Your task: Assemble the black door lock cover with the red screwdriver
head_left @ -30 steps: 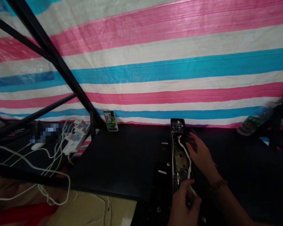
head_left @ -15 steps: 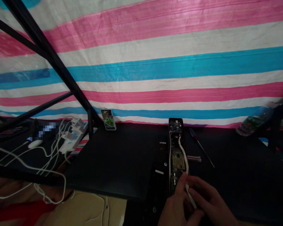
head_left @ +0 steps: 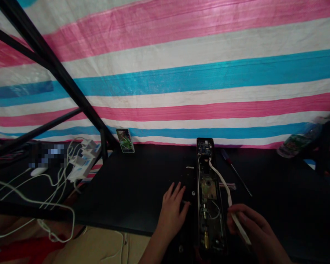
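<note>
A long black housing (head_left: pixel 209 190), like an opened door lock, lies with its inside facing up. It shows a circuit board (head_left: pixel 205 147), a metal plate and a brass-coloured part. From near the board runs a thick white wrapped cable (head_left: pixel 221 178); my right hand (head_left: pixel 251 223) pinches it to the right of the housing, its end sticking out past my fingers. My left hand (head_left: pixel 173 207) rests with fingers apart over a dark flat panel (head_left: pixel 189 179) left of the housing. Whether it touches the panel I cannot tell.
A screwdriver (head_left: pixel 238 174) and a small pinkish packet (head_left: pixel 227 186) lie right of the housing. A phone (head_left: pixel 125 141) leans at the back. A plastic bottle (head_left: pixel 297 143) tilts at right. White cables and power strips (head_left: pixel 84 163) tangle at left beside a black metal frame (head_left: pixel 68 88).
My left hand has let go of the white cable and moved left to the dark panel. My right hand has drawn the cable right, out from over the housing, whose lower part now shows.
</note>
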Available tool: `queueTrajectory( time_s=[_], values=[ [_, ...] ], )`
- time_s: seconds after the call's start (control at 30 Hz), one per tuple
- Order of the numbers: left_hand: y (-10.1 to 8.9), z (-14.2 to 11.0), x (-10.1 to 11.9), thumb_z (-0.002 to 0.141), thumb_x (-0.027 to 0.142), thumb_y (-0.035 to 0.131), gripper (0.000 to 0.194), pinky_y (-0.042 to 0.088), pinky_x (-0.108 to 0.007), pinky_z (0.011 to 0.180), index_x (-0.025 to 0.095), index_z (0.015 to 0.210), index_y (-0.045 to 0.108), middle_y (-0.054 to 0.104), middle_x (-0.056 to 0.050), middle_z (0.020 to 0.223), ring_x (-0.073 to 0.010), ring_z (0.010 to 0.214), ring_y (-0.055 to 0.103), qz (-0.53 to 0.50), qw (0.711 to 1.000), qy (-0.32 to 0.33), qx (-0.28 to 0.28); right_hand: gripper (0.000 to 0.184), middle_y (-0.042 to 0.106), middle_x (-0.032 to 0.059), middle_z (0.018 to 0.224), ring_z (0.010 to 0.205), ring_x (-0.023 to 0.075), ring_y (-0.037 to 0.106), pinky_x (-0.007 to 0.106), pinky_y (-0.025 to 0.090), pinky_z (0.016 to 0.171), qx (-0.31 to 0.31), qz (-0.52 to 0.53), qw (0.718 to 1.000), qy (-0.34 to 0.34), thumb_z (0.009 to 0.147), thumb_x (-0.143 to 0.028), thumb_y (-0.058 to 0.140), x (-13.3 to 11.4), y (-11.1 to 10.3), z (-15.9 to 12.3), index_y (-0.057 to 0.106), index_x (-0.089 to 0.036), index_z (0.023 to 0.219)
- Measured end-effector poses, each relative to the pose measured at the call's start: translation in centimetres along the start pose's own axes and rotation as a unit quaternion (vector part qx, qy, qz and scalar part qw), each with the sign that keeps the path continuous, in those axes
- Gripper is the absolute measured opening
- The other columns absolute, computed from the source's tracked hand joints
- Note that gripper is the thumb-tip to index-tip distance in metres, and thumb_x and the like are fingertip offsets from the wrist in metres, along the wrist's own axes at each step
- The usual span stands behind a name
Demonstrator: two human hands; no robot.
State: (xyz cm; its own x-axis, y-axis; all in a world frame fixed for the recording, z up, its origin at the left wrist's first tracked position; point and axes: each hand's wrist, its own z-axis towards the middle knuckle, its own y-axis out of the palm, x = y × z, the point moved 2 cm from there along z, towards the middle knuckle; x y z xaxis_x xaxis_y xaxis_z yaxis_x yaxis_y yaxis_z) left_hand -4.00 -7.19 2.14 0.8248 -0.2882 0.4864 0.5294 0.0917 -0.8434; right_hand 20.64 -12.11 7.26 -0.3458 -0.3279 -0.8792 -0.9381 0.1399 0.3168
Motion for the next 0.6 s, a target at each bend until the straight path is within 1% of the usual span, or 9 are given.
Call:
queueTrajectory(
  time_s=[0.07, 0.17, 0.3, 0.5, 0.6],
  values=[
    [0.7, -0.4, 0.0, 0.094, 0.022, 0.057, 0.045, 0.042, -0.056, 0.112, 0.026, 0.139, 0.057, 0.051, -0.008, 0.153, -0.0316, 0.145, 0.041, 0.048, 0.998, 0.029, -0.025, 0.04, 0.066, 0.0054, 0.066, 0.065, 0.0191, 0.061, 0.027, 0.05, 0.06, 0.005, -0.01, 1.0, -0.009, 0.066, -0.059, 0.083, 0.1, -0.1, 0.0, 0.078, -0.022, 0.081],
    [1.1, -0.8, 0.2, 0.095, 0.019, 0.055, 0.041, 0.043, -0.055, 0.112, 0.027, 0.135, 0.061, 0.053, -0.006, 0.152, -0.0305, 0.144, 0.042, 0.065, 0.996, 0.044, -0.029, 0.037, 0.066, 0.0046, 0.067, 0.066, 0.0181, 0.061, 0.027, 0.05, 0.061, 0.013, -0.011, 1.0, -0.015, 0.07, -0.057, 0.081, 0.8, -0.6, 0.3, 0.078, -0.022, 0.083],
    [0.9, -0.9, -0.1, 0.095, 0.018, 0.055, 0.035, 0.044, -0.054, 0.112, 0.026, 0.127, 0.067, 0.058, -0.005, 0.147, -0.0284, 0.142, 0.046, 0.047, 0.998, 0.04, -0.014, 0.037, 0.067, 0.0044, 0.067, 0.066, 0.0182, 0.061, 0.027, 0.05, 0.062, 0.0, 0.005, 1.0, -0.011, 0.07, -0.055, 0.083, 1.5, -0.7, 0.7, 0.078, -0.022, 0.084],
    [0.7, -1.6, -0.7, 0.093, 0.017, 0.056, 0.026, 0.049, -0.053, 0.108, 0.024, 0.112, 0.073, 0.066, -0.005, 0.136, -0.028, 0.135, 0.054, -0.009, 1.0, 0.028, 0.006, 0.036, 0.068, 0.0042, 0.067, 0.064, 0.0165, 0.059, 0.026, 0.048, 0.061, 0.002, 0.007, 0.999, -0.042, 0.071, -0.054, 0.083, 0.6, -0.3, 0.6, 0.078, -0.021, 0.084],
    [0.5, -0.9, -0.8, 0.092, 0.019, 0.058, 0.019, 0.051, -0.054, 0.103, 0.024, 0.1, 0.074, 0.071, -0.006, 0.126, -0.0295, 0.126, 0.06, -0.032, 0.999, 0.01, 0.018, 0.036, 0.069, 0.0045, 0.069, 0.065, 0.0162, 0.06, 0.025, 0.047, 0.062, 0.009, 0.019, 0.999, -0.043, 0.071, -0.053, 0.083, 0.5, -0.4, 0.5, 0.078, -0.021, 0.085]
  ],
)
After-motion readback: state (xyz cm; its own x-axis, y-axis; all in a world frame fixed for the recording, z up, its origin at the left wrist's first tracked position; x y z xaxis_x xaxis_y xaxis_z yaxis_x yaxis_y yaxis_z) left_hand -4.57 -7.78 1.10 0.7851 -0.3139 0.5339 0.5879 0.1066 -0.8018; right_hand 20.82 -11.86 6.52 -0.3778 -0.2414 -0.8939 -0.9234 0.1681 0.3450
